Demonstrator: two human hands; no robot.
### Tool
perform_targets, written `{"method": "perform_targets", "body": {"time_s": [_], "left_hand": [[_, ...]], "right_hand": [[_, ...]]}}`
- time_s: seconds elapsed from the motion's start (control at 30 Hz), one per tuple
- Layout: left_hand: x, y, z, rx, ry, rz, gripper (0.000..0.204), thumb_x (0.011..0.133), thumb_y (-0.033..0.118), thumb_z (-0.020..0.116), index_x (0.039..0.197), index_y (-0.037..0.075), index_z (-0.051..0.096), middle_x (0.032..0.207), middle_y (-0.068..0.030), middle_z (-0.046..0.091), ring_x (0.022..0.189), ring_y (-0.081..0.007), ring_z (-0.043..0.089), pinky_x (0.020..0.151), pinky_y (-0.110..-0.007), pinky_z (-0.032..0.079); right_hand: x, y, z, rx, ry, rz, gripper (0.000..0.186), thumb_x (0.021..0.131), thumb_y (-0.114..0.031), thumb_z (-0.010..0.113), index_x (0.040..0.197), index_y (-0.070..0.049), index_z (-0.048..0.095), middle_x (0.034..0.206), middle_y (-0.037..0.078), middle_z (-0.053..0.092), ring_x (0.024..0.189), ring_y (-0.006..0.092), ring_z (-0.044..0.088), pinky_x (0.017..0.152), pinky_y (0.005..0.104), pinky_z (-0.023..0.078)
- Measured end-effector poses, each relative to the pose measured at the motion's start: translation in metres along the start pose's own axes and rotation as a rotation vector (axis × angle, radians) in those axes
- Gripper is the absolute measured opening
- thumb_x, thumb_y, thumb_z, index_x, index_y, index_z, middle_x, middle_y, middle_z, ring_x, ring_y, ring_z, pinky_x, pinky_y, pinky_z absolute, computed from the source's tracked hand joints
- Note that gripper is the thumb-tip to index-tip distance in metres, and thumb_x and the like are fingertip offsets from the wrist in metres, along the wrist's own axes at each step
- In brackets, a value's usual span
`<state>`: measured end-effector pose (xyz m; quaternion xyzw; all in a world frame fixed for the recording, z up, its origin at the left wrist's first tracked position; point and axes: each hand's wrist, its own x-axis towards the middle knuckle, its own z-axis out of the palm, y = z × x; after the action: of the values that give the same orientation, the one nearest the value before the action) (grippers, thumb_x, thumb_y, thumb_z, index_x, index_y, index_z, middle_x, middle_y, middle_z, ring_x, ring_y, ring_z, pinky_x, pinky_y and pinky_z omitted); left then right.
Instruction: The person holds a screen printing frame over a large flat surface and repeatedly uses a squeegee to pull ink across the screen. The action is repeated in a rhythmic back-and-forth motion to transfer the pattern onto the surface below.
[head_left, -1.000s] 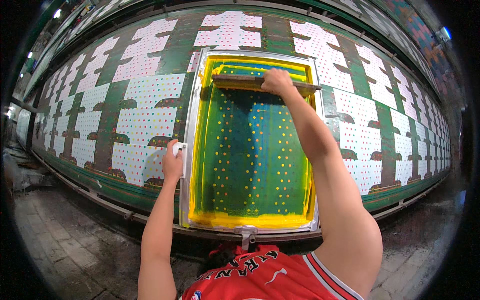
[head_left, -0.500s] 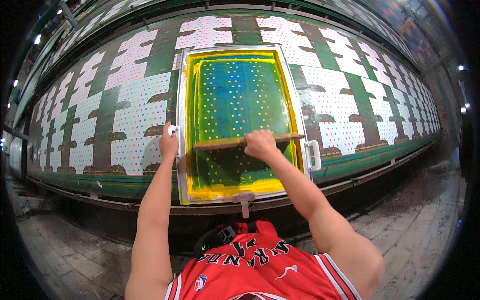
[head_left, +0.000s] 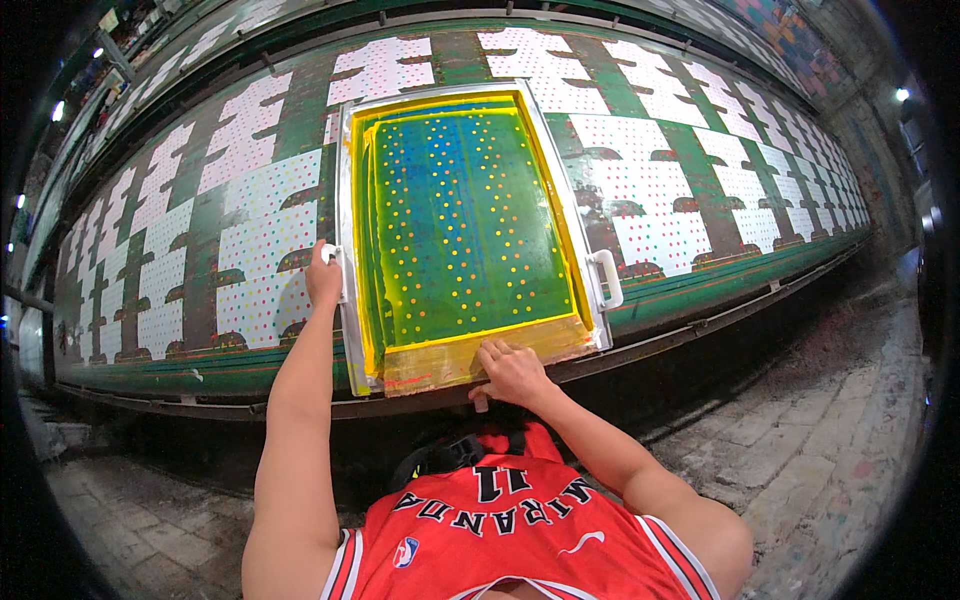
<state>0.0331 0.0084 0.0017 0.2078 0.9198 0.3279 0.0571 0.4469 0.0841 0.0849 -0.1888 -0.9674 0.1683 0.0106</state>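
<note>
A silver-rimmed printing screen (head_left: pixel 558 165) lies on the long table, its green and blue mesh (head_left: pixel 470 240) covered with small dots and edged in yellow ink. My left hand (head_left: pixel 324 276) is closed around the white handle (head_left: pixel 332 254) on the frame's left side. At the near end of the screen, my right hand (head_left: pixel 513 373) grips a wide wooden squeegee (head_left: pixel 430 363). The squeegee leans with its broad face showing, and a line of yellow ink runs along its far edge. Part of the near frame bar is hidden behind the squeegee and my hand.
White dotted fabric pieces (head_left: pixel 655 200) lie in rows along the green table (head_left: pixel 690 290), on both sides of the screen. A second white handle (head_left: pixel 608 279) sticks out from the frame's right side. A metal rail (head_left: pixel 680 336) follows the table's near edge, above a paved floor (head_left: pixel 760 430).
My right hand has drawn the squeegee from the lower middle of the screen to its near end, and its broad face now shows. My left hand stays on the handle.
</note>
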Motion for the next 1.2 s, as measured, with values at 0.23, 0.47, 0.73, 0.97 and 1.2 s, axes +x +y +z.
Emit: {"method": "perform_targets", "body": {"time_s": [0.23,0.47,0.73,0.97,1.2], "left_hand": [[0.001,0.008,0.000,0.026,0.082,-0.058,0.043,0.083,0.010,0.063,0.126,0.010,0.062,0.109,-0.0252,0.070,0.103,-0.0434,0.066,0.088,-0.053,0.051],[0.002,0.016,0.003,0.169,0.103,-0.142,0.027,0.082,0.018,0.065,0.106,0.004,0.064,0.101,-0.0259,0.070,0.099,-0.0464,0.066,0.085,-0.055,0.051],[0.006,0.010,0.005,0.144,0.107,-0.135,0.028,0.081,0.019,0.067,0.105,0.004,0.063,0.102,-0.0272,0.066,0.101,-0.0462,0.062,0.089,-0.054,0.048],[0.007,-0.001,0.013,0.169,0.141,-0.078,0.025,0.082,0.018,0.063,0.102,0.003,0.061,0.097,-0.0260,0.069,0.097,-0.0480,0.065,0.085,-0.056,0.050],[0.029,-0.028,0.013,0.032,0.054,-0.117,0.024,0.075,0.017,0.070,0.092,0.000,0.066,0.095,-0.0245,0.070,0.091,-0.0430,0.067,0.082,-0.051,0.050]], "right_hand": [[-0.012,0.062,-0.031,0.166,0.056,0.120,0.055,0.087,-0.050,0.072,0.121,-0.007,0.065,0.076,0.020,0.070,0.071,0.0406,0.070,0.065,0.0503,0.054],[-0.028,0.201,-0.070,0.052,0.646,0.511,0.032,0.092,-0.024,0.069,0.105,0.005,0.066,0.090,0.022,0.068,0.087,0.0422,0.067,0.076,0.0499,0.054],[-0.022,0.256,-0.043,0.230,0.416,0.697,0.025,0.098,-0.025,0.058,0.097,-0.001,0.068,0.088,0.023,0.067,0.086,0.0433,0.065,0.074,0.0521,0.050],[-0.021,0.262,-0.034,0.341,0.483,0.765,0.026,0.097,-0.024,0.059,0.091,-0.002,0.071,0.078,0.021,0.068,0.077,0.0426,0.066,0.069,0.0511,0.049],[-0.014,0.267,-0.027,0.512,0.388,0.890,0.029,0.099,-0.023,0.059,0.094,0.004,0.070,0.075,0.019,0.071,0.071,0.0345,0.072,0.067,0.0465,0.053]]}}
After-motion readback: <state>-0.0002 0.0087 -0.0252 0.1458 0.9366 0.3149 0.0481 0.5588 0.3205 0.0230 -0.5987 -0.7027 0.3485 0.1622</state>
